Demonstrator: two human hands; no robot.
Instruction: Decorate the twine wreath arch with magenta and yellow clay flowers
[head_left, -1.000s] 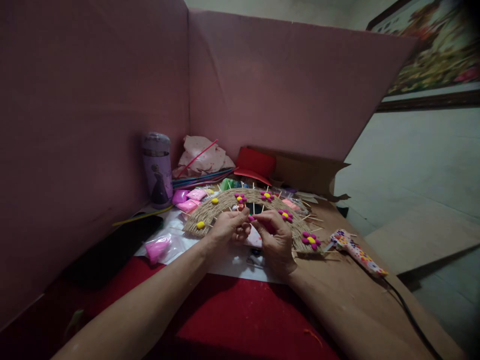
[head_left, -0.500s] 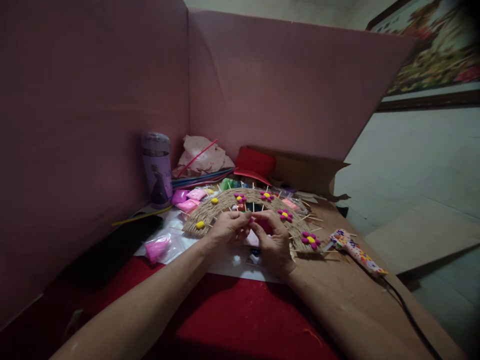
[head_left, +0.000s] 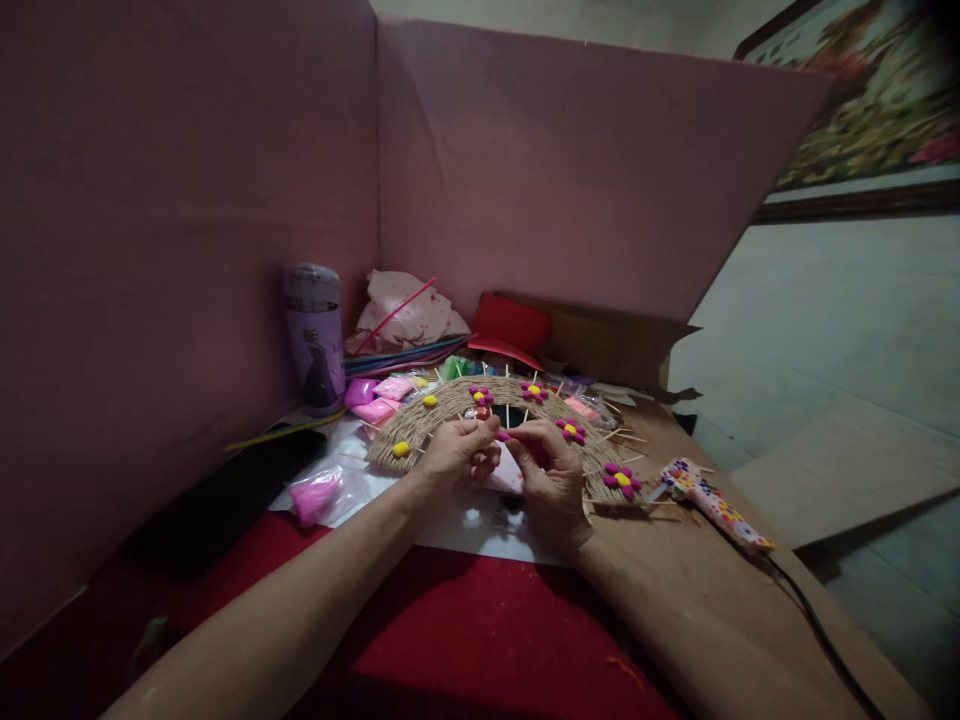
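Note:
In the middle of the head view, my left hand (head_left: pixel 459 452) and my right hand (head_left: pixel 553 478) meet at the fingertips. Between them is a small piece of magenta clay (head_left: pixel 502 435), partly covered by the fingers. Both hands are closed, thumbs against forefingers. Just behind them lies an arch of woven twine (head_left: pixel 450 402) with thin sticks poking out of its edges. Several magenta clay flowers with yellow centres, such as the lowest flower (head_left: pixel 622 480), sit on its right and top. Its left side carries two plain yellow clay ovals, one the lower oval (head_left: pixel 400 450).
A patterned hot glue gun (head_left: pixel 716 508) lies at right with its black cord. At left are a purple tumbler (head_left: pixel 313 345) and a bag of pink clay (head_left: pixel 315 496). Coloured clay packets (head_left: pixel 377 411) and a red pouch (head_left: pixel 511 328) lie behind. Pink panels (head_left: pixel 562 170) enclose the back and left.
The fingertips have drawn slightly apart, and more of the pale spotted sheet shows between the hands. The arch and the things around it stay in place.

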